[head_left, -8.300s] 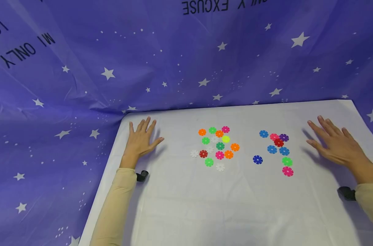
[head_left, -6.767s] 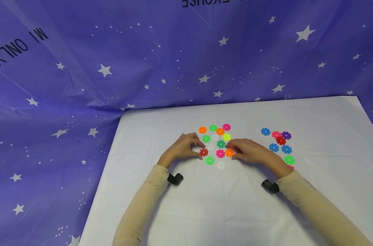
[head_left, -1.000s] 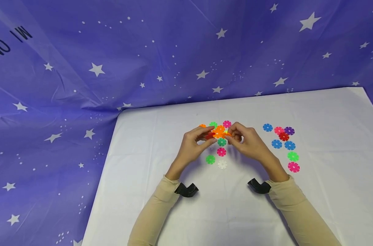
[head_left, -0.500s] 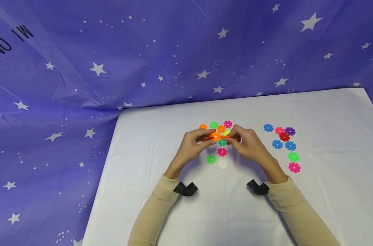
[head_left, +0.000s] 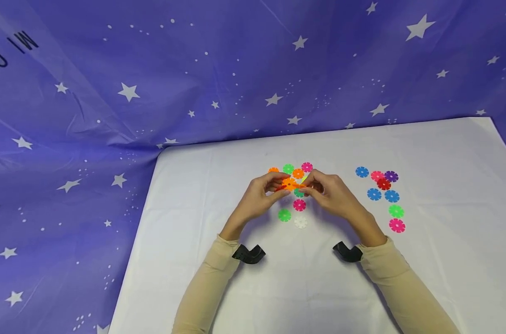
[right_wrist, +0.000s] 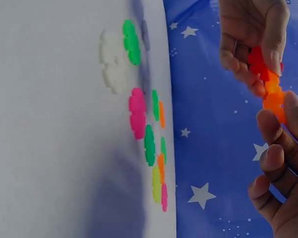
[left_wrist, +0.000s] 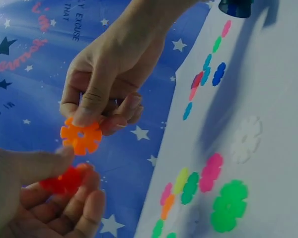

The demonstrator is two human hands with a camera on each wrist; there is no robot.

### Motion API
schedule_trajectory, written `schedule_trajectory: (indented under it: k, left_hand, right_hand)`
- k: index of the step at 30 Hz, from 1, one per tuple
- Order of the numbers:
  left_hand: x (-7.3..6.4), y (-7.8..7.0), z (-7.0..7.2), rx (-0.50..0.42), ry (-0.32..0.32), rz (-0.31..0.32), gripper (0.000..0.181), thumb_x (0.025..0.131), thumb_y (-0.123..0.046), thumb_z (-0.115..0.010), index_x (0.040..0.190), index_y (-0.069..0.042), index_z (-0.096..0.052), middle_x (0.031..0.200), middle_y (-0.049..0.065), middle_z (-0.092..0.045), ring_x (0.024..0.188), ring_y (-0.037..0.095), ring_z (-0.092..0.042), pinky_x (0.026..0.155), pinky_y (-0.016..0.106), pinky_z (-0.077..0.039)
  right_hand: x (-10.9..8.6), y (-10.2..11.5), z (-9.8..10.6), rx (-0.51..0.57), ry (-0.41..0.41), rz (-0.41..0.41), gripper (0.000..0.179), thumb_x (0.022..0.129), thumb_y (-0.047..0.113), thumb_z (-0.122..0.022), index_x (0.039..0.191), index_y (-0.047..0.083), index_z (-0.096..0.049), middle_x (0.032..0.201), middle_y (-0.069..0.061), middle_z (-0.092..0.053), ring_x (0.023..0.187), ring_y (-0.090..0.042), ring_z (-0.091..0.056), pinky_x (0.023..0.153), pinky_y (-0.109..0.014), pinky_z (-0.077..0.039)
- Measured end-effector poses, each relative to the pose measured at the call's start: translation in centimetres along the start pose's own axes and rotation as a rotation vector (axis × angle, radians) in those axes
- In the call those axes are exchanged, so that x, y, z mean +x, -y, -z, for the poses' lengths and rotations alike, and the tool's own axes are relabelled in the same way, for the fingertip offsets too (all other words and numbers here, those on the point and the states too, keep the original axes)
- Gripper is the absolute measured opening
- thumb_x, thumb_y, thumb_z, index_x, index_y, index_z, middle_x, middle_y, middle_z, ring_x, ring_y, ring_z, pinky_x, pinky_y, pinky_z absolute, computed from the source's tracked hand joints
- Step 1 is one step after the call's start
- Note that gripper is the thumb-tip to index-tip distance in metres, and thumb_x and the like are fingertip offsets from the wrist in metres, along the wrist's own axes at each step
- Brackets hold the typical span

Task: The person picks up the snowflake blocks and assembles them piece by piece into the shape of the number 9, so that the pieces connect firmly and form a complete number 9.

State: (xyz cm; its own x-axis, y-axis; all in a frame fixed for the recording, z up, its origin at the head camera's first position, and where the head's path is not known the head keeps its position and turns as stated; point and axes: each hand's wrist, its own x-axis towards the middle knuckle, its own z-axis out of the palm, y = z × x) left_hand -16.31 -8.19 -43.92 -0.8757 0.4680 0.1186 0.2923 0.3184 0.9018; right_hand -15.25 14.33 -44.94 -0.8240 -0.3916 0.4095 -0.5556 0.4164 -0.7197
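Above the tabletop both hands come together in the head view. My left hand pinches a red snowflake disc, a flat plastic piece with a notched rim. Between finger and thumb, my right hand grips an orange snowflake disc. In the head view another orange disc shows face-on between the hands, against the red one. The discs meet at their rims in the right wrist view. Fingers cover part of each held piece.
Under and around the hands lie several loose discs, among them a pink, a green and a white one. A second group, with blue discs, lies to the right on the white tablecloth. A starry purple curtain hangs behind.
Both hands were spread flat at the table's sides, then reached into the left group. Red and orange discs have since been lifted from it. Over the last second the hands shift only slightly.
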Motion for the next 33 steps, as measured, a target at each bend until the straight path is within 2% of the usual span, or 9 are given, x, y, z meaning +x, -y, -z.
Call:
schedule_trajectory:
  k: [6,11,14,17,20,22,26,29,33]
  left_hand:
    - [0.1,0.3,-0.2,0.027,0.075,0.004,0.042,0.092,-0.015,-0.069,0.131,-0.006,-0.058,0.111,0.009,-0.067,0.090,0.016,-0.064,0.084,0.026,-0.053]
    - [-0.4,0.5,0.2,0.065,0.068,0.031,0.035,0.091,-0.018,-0.071,0.123,-0.007,-0.063,0.109,0.004,-0.068,0.084,0.013,-0.061,0.078,0.025,-0.052]
    - [-0.7,0.7,0.5,0.064,0.067,0.036,0.034,0.091,-0.016,-0.070,0.122,-0.005,-0.063,0.105,0.004,-0.067,0.080,0.014,-0.057,0.073,0.025,-0.048]
    - [-0.7,0.9,0.7,0.031,0.089,0.032,0.033,0.093,-0.014,-0.067,0.125,-0.005,-0.062,0.111,0.003,-0.066,0.087,0.014,-0.057,0.078,0.024,-0.048]
    - [-0.7,1.0,0.8,-0.041,0.115,0.032,0.031,0.095,-0.009,-0.064,0.126,-0.005,-0.063,0.118,0.005,-0.065,0.096,0.017,-0.060,0.086,0.024,-0.049]
    - [-0.6,1.0,0.8,-0.099,0.127,0.037,0.030,0.095,-0.006,-0.063,0.124,-0.004,-0.063,0.118,0.009,-0.066,0.097,0.025,-0.063,0.087,0.025,-0.050]
    - [-0.3,0.8,0.7,-0.163,0.137,0.051,0.025,0.096,-0.004,-0.061,0.120,-0.002,-0.064,0.114,0.017,-0.066,0.087,0.035,-0.065,0.081,0.026,-0.053]
    - [-0.1,0.7,0.5,-0.166,0.123,0.072,0.024,0.096,-0.005,-0.060,0.120,-0.002,-0.063,0.113,0.018,-0.066,0.082,0.029,-0.065,0.078,0.029,-0.053]
    - [-0.1,0.6,0.3,-0.167,0.092,0.103,0.024,0.096,-0.006,-0.060,0.119,-0.003,-0.063,0.113,0.019,-0.067,0.080,0.027,-0.067,0.079,0.043,-0.055]
  right_hand:
    - [0.0,-0.3,-0.2,-0.018,0.052,-0.024,0.021,0.080,-0.004,-0.076,0.090,0.007,-0.061,0.072,0.002,-0.065,0.062,-0.009,-0.048,0.056,-0.024,-0.044]
    - [-0.1,-0.9,-0.3,-0.013,0.099,-0.076,0.021,0.081,0.003,-0.078,0.095,0.005,-0.062,0.076,0.001,-0.064,0.062,-0.011,-0.047,0.056,-0.023,-0.042]
    - [-0.5,-1.7,-0.6,-0.032,0.216,-0.168,0.025,0.082,0.009,-0.078,0.100,0.004,-0.063,0.079,0.002,-0.061,0.065,-0.012,-0.048,0.059,-0.023,-0.042]
    - [-0.9,-2.4,-1.0,-0.068,0.358,-0.243,0.030,0.081,0.015,-0.080,0.105,0.005,-0.064,0.082,0.000,-0.058,0.070,-0.013,-0.049,0.064,-0.024,-0.044]
    - [-1.2,-2.6,-1.5,-0.122,0.450,-0.264,0.039,0.080,0.021,-0.082,0.112,0.008,-0.065,0.089,-0.002,-0.057,0.077,-0.014,-0.050,0.070,-0.028,-0.044]
    - [-1.3,-2.7,-1.8,-0.161,0.472,-0.261,0.043,0.080,0.024,-0.082,0.116,0.010,-0.065,0.094,-0.004,-0.055,0.078,-0.015,-0.049,0.070,-0.029,-0.043]
    - [-1.3,-2.5,-2.0,-0.222,0.470,-0.266,0.041,0.080,0.024,-0.082,0.116,0.013,-0.065,0.095,-0.004,-0.053,0.073,-0.015,-0.046,0.067,-0.030,-0.040]
    - [-1.2,-2.4,-1.9,-0.248,0.470,-0.281,0.035,0.081,0.023,-0.081,0.110,0.012,-0.065,0.095,-0.003,-0.053,0.073,-0.014,-0.047,0.068,-0.030,-0.041]
    - [-1.1,-2.4,-1.8,-0.262,0.474,-0.305,0.031,0.081,0.022,-0.080,0.103,0.010,-0.063,0.095,-0.002,-0.054,0.077,-0.015,-0.049,0.072,-0.030,-0.044]
